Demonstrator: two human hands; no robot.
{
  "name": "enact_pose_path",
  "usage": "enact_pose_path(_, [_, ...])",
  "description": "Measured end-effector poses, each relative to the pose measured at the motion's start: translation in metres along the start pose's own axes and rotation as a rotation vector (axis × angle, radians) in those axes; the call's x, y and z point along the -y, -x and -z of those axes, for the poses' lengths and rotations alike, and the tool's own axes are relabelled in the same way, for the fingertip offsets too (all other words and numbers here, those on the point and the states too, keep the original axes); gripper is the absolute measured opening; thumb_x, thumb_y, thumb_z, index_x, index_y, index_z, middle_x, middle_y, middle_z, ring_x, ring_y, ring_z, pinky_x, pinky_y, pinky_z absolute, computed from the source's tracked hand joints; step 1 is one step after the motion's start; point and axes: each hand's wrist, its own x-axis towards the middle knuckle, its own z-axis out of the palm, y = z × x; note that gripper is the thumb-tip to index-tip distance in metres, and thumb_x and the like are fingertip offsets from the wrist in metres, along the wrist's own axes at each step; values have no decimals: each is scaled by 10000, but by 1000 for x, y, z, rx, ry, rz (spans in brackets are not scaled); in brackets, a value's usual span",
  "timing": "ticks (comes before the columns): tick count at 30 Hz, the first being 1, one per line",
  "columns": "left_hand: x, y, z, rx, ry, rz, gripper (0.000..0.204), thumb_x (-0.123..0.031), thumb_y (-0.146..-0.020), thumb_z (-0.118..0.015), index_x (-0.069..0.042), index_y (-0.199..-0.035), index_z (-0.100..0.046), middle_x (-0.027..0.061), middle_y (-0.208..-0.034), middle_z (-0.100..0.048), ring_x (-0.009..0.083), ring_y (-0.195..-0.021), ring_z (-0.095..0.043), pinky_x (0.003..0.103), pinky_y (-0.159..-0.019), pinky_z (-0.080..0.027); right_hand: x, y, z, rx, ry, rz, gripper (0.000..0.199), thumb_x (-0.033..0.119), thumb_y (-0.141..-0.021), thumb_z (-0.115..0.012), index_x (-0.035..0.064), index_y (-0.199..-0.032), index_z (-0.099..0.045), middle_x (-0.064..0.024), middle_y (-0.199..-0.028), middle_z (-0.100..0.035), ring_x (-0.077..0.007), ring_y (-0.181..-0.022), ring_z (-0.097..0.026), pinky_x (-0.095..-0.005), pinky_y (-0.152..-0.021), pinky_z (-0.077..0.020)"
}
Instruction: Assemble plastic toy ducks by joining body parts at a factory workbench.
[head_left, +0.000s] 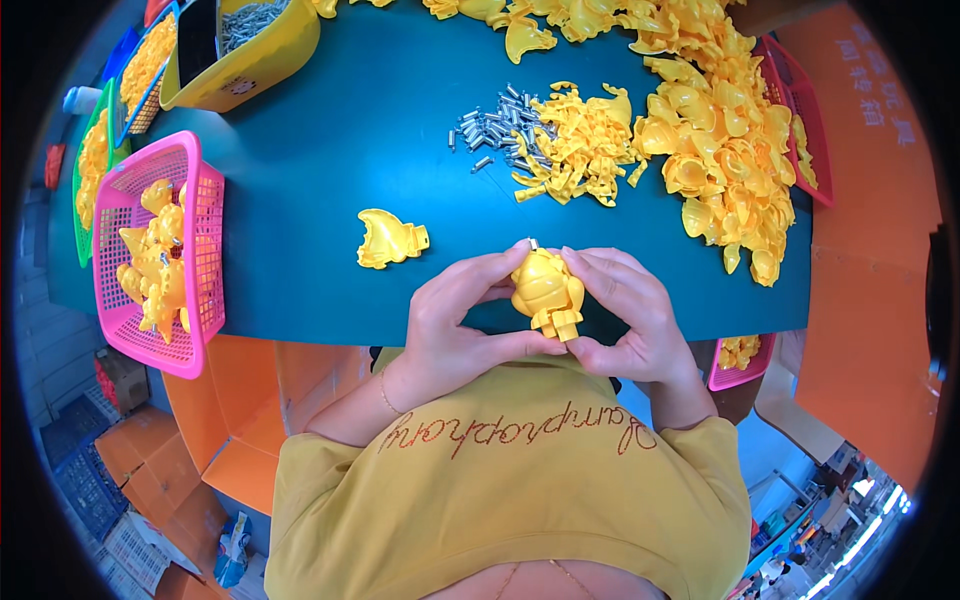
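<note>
Near the table's front edge, both hands grip one yellow plastic toy figure (546,288). My left hand (445,315) is closed on its left side, thumb by the base. From the other side my right hand (630,315) holds it with fingertips at the top and thumb low. A small silvery metal piece (533,243) sticks out at the figure's top, between my fingertips. A loose yellow shell half (390,238) lies on the table, left of and beyond my left hand.
Small metal cylinders (497,128) lie beside small yellow parts (590,140). A big heap of yellow shells (715,140) spreads at the right. A pink basket (208,250) with yellow figures stands left; a yellow bin (270,70) of metal parts is behind it. Orange boxes (870,250) flank the table (330,160).
</note>
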Motion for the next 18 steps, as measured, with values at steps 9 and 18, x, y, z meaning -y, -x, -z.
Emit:
enact_pose_path(9, [0, 1, 0, 15, -23, 152, 893, -163, -665, -1000, -4, -1443, -592, 98, -1239, -675, 169, -1102, -700, 327, -976, -603, -2, -2, -4, 4, -6, -49, 793, 171, -780, -771, 32, -1520, -522, -193, -1324, -652, -380, -1199, -630, -461, -1039, -504])
enact_pose_path(18, [4, 6, -3, 5, 22, 155, 896, -152, -662, -1003, 4, -1440, -587, 104, -1282, -663, 181, -1149, -693, 334, -991, -600, -5, 0, -8, 38, -48, -72, 786, 159, -783, -749, 25, -1519, -508, -197, -1332, -635, -384, -1196, -624, -463, -1026, -502])
